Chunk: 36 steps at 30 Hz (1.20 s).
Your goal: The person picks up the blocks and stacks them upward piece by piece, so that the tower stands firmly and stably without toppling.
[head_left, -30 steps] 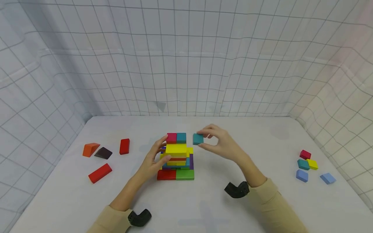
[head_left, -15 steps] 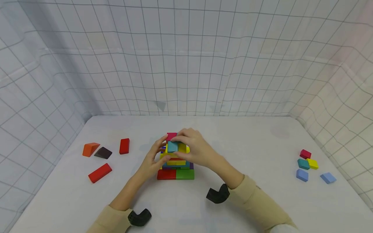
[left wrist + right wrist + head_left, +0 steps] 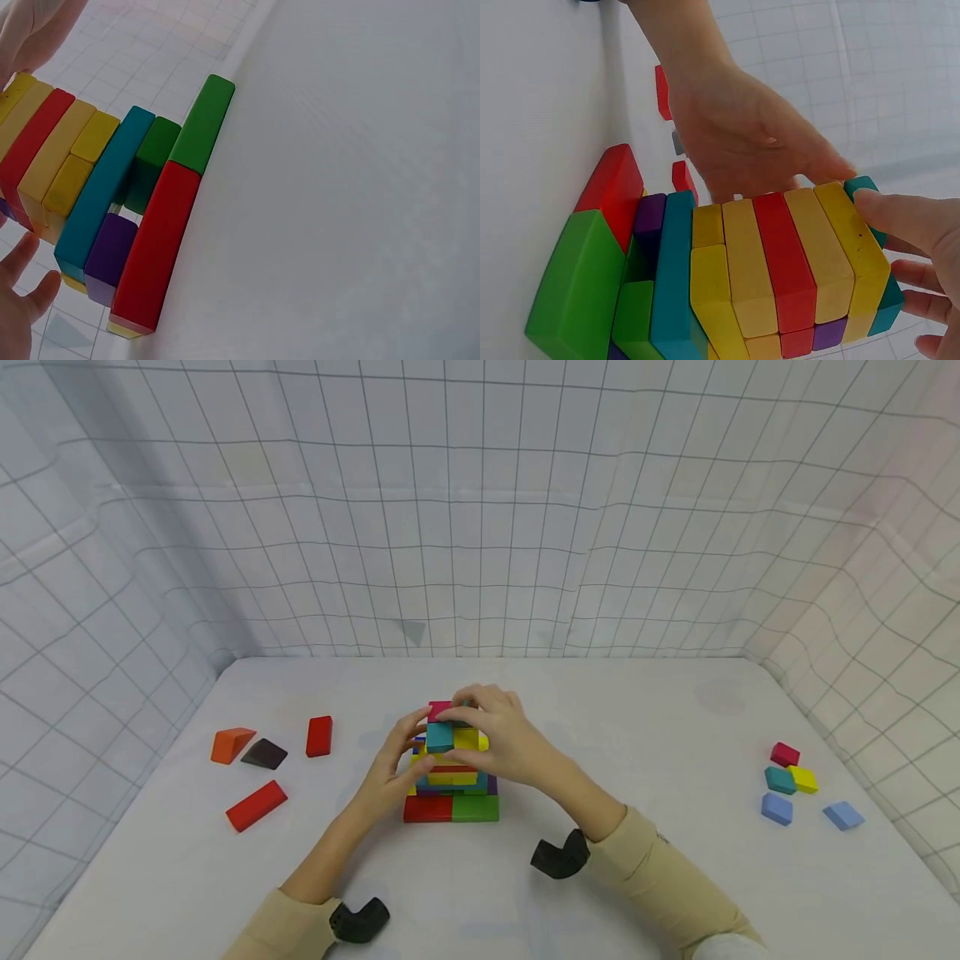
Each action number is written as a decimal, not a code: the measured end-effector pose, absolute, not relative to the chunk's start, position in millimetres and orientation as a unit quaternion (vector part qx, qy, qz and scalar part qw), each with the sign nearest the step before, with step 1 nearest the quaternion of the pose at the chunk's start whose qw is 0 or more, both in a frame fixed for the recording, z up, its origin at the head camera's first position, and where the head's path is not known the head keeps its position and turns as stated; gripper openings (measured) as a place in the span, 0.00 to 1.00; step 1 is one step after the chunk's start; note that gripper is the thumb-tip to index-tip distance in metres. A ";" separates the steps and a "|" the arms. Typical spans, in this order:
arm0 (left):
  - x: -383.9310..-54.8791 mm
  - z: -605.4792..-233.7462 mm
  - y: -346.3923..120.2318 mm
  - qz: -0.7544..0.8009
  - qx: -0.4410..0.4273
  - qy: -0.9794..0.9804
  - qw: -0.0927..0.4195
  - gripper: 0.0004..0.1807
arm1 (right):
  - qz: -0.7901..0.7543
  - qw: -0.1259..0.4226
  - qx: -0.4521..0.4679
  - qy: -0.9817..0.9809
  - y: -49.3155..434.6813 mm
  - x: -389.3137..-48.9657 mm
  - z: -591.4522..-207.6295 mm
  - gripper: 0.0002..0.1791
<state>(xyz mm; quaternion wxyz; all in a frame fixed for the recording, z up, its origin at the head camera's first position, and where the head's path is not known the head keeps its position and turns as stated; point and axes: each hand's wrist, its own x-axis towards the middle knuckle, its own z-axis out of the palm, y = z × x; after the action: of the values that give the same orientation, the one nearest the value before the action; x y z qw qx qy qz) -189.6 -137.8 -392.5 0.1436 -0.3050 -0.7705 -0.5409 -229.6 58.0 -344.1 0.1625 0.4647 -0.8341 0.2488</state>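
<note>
A tower of coloured wooden blocks (image 3: 453, 769) stands mid-table on a red block (image 3: 427, 809) and a green block (image 3: 476, 809). My right hand (image 3: 501, 739) pinches a small teal block (image 3: 440, 737) at the front left of the tower's top, on the yellow layer (image 3: 853, 244). Behind it sits a crimson block (image 3: 438, 711), partly covered by my fingers. My left hand (image 3: 390, 777) is spread along the tower's left side, thumb toward the front and fingers toward the back. In the right wrist view, the left hand (image 3: 742, 131) lies close behind the layers.
Left on the white table are an orange wedge (image 3: 232, 745), a dark wedge (image 3: 265, 753) and two red blocks (image 3: 318, 736). Several small blocks lie at the right, among them a yellow one (image 3: 803, 779) and a blue one (image 3: 777, 809). Gridded white curtains (image 3: 480, 527) surround the table.
My right hand has carried the teal block leftward from beside the tower onto its front left top, then shifted it slightly into line there. My left hand has stayed beside the tower.
</note>
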 end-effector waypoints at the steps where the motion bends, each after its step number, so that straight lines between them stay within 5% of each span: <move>1: -189.5 -391.8 -137.1 -0.543 -0.303 -0.769 0.147 0.33 | 0.252 0.159 0.464 -0.834 58.5 -229.8 -344.4 0.22; 15: -186.8 -388.2 -132.6 -0.530 -0.284 -0.781 0.169 0.30 | 0.319 0.160 0.450 -0.818 86.7 -240.5 -349.3 0.25; 24: -185.9 -387.9 -132.2 -0.532 -0.271 -0.785 0.164 0.30 | 0.360 0.260 0.234 -0.865 261.1 -266.3 -378.6 0.22; 30: -186.8 -389.1 -132.2 -0.537 -0.277 -0.780 0.163 0.31 | 0.295 0.190 0.075 -0.933 372.7 -245.6 -403.6 0.21; 36: -186.1 -388.4 -132.1 -0.538 -0.275 -0.781 0.161 0.31 | 0.250 0.110 -0.021 -0.962 426.0 -228.5 -423.3 0.25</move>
<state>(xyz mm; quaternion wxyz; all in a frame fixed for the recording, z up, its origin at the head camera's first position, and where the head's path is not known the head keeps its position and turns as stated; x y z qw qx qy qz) -186.1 -132.1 -388.4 0.1615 -0.2746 -0.7806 -0.5378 -228.5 426.0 -423.3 0.1095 -0.0213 -0.9618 0.2501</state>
